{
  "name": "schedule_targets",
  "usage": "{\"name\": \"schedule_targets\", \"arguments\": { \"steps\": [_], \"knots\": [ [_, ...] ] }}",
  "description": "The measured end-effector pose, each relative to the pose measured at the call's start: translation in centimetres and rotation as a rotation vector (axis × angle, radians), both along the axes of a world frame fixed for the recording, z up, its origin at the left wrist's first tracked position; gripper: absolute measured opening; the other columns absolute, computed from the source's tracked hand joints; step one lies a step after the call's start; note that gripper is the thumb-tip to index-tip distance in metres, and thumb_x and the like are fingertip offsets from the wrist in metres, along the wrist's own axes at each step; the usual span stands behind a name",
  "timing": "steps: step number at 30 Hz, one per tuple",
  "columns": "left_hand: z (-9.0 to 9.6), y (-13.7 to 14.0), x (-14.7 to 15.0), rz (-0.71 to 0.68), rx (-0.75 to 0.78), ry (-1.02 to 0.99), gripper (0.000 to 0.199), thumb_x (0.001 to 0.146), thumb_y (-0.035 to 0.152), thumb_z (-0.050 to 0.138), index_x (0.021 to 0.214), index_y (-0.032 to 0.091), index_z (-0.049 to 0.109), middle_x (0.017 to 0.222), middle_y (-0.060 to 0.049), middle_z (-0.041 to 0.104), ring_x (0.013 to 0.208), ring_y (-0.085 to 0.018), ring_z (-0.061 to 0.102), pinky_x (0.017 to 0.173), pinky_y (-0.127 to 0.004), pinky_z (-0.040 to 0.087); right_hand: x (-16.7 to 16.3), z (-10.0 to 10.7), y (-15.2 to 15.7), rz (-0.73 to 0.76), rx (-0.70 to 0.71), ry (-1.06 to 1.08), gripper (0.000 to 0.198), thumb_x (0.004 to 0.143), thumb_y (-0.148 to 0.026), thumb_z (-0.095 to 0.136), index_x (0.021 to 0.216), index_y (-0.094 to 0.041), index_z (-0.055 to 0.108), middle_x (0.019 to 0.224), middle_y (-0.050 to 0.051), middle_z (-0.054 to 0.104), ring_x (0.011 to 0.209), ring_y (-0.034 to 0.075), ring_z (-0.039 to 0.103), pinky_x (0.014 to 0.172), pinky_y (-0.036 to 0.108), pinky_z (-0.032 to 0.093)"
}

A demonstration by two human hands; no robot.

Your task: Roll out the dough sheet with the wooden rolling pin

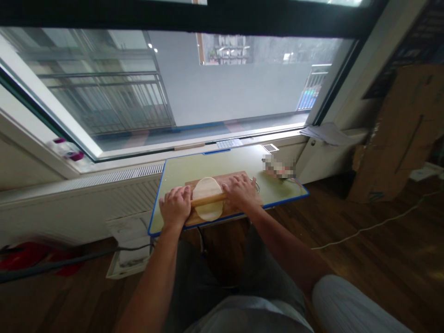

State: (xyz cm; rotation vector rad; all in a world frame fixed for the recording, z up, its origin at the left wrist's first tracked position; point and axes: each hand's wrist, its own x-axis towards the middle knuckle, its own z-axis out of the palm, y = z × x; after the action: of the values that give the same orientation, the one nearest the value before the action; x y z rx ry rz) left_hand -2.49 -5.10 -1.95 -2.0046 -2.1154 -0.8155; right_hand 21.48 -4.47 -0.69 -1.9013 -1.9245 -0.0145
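A flat oval of pale dough (207, 186) lies on a wooden cutting board (233, 213). Across its middle rests a wooden rolling pin (208, 200). My left hand (175, 205) is closed over the pin's left end, beside the dough. Over the right end, my right hand (240, 189) curls its fingers round the pin. The dough shows above and below the pin, reaching near the board's front edge. Both ends of the pin are hidden under my hands. Near my right hand a metal handle (257, 185) shows at the board's right end.
The board lies on a small pale-green table (187, 165) with a blue rim. A blurred-out object (278, 167) sits at its right. Behind stand a radiator (138, 189) and a window. A cardboard sheet (398, 138) leans at the right; a cable (367, 229) crosses the floor.
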Motion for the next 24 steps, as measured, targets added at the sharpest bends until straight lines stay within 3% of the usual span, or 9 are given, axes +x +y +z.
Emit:
{"name": "schedule_targets", "arguments": {
  "steps": [3, 5, 12, 17, 24],
  "knots": [
    [-0.6, -1.7, 0.7, 0.0, 0.04, 0.029, 0.05, 0.112, 0.047, 0.037, 0.129, 0.025, 0.078, 0.145, -0.013, 0.074, 0.142, -0.036, 0.058, 0.128, -0.072, 0.023, -0.5, -0.7, -1.1, -0.047, 0.072, 0.043, 0.05, 0.11, -0.055, 0.052, 0.143, -0.022, 0.071, 0.157, 0.012, 0.065, 0.155, 0.039, 0.043, 0.129, 0.074, 0.019],
    [-1.3, -3.2, 0.9, -0.011, 0.048, 0.046, 0.049, 0.112, 0.046, 0.036, 0.138, 0.028, 0.074, 0.153, -0.012, 0.069, 0.149, -0.036, 0.053, 0.13, -0.075, 0.017, -0.5, -1.5, -2.5, -0.049, 0.092, 0.036, 0.052, 0.112, -0.055, 0.047, 0.147, -0.022, 0.069, 0.162, 0.011, 0.061, 0.159, 0.04, 0.039, 0.13, 0.072, 0.018],
    [-2.9, -6.6, 1.0, -0.034, 0.056, 0.07, 0.061, 0.112, 0.052, 0.035, 0.161, 0.021, 0.055, 0.166, -0.021, 0.055, 0.159, -0.04, 0.043, 0.13, -0.078, 0.017, 0.7, -4.3, -7.0, -0.024, 0.118, 0.013, 0.055, 0.113, -0.046, 0.045, 0.165, -0.027, 0.051, 0.177, 0.008, 0.04, 0.167, 0.038, 0.026, 0.132, 0.069, 0.02],
    [-2.7, -6.1, 1.2, -0.029, 0.042, 0.074, 0.064, 0.11, 0.054, 0.04, 0.161, 0.02, 0.055, 0.166, -0.023, 0.054, 0.162, -0.043, 0.039, 0.131, -0.077, 0.016, 0.8, -4.7, -7.0, 0.007, 0.12, 0.029, 0.058, 0.113, -0.04, 0.043, 0.167, -0.021, 0.048, 0.175, 0.012, 0.042, 0.168, 0.036, 0.026, 0.132, 0.067, 0.017],
    [-1.4, -3.6, 1.3, -0.042, 0.013, 0.044, 0.061, 0.109, 0.049, 0.04, 0.156, 0.017, 0.061, 0.162, -0.022, 0.058, 0.159, -0.044, 0.041, 0.128, -0.084, 0.013, 0.2, -2.8, -4.8, 0.022, 0.062, 0.012, 0.059, 0.113, -0.049, 0.047, 0.16, -0.015, 0.057, 0.17, 0.017, 0.05, 0.164, 0.04, 0.033, 0.132, 0.068, 0.019]
  ]
}}
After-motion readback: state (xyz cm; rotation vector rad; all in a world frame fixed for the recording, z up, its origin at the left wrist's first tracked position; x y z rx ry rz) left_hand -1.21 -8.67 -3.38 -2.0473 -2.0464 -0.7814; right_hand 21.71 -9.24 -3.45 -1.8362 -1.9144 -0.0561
